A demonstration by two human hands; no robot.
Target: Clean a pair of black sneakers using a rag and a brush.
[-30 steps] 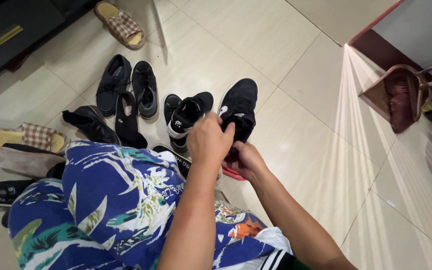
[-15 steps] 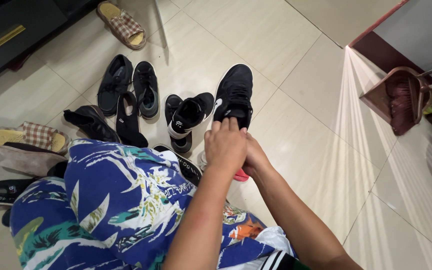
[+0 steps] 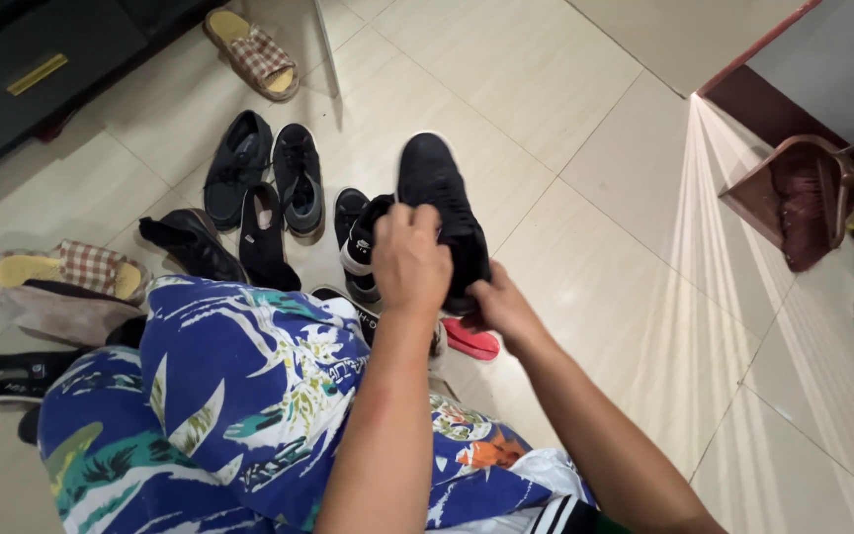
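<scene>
**Inspector:** Your left hand (image 3: 409,259) is clenched over the heel end of a black knit sneaker with a pale sole edge (image 3: 439,193). Your right hand (image 3: 499,309) grips the same shoe from below, at its rear.

**Operator:** Where is the shoe itself?

**Inspector:** Raised above the cream tiled floor (image 3: 565,119), toe pointing away from you, directly over a black-and-white trainer (image 3: 360,237) lying just to its left. A red sole (image 3: 473,342) shows beneath your right wrist.

**Operator:** And around it?

**Inspector:** A pair of dark lace-up shoes (image 3: 267,170) lies further left, with black flats (image 3: 261,237) near them. A checked slipper (image 3: 254,51) sits at the top, another (image 3: 71,269) at your left. A brown dustpan (image 3: 793,198) stands well apart on the right. Your blue floral-print garment (image 3: 239,396) fills the foreground.
</scene>
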